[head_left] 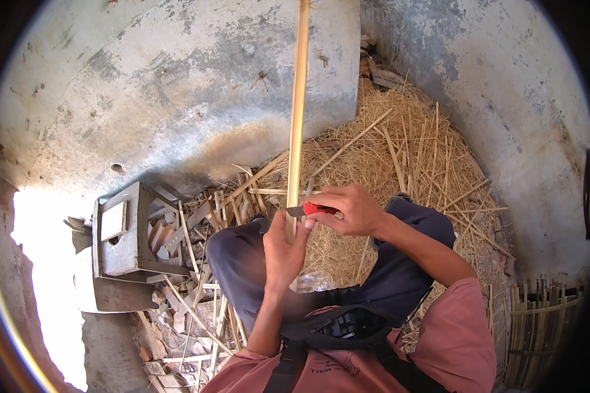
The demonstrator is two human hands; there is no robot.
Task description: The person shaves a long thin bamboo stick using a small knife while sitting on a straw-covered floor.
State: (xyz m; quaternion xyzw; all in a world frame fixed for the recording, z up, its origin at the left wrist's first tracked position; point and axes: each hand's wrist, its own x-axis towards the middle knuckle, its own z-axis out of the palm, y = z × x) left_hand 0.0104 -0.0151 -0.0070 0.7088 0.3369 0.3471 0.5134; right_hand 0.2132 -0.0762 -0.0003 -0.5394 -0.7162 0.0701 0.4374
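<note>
A long pale strip of split bamboo or wood [298, 111] runs from between my legs up along the wall and past the top edge of the view. My left hand [285, 247] is closed around its lower part, thumb pointing up. My right hand [352, 208] grips a knife with a red handle [318, 208]. The knife's grey blade [296, 211] lies crosswise against the strip, just above my left fingers. My right fingers cover part of the handle, and the two hands nearly touch.
Straw-like shavings and loose strips [360, 144] cover the floor ahead and to the right. A box-like wooden frame [121, 229] stands at the left, beside rubble and sticks [183, 314]. Worn plaster walls [177, 78] curve around. A slatted bamboo piece [547, 321] is at the lower right.
</note>
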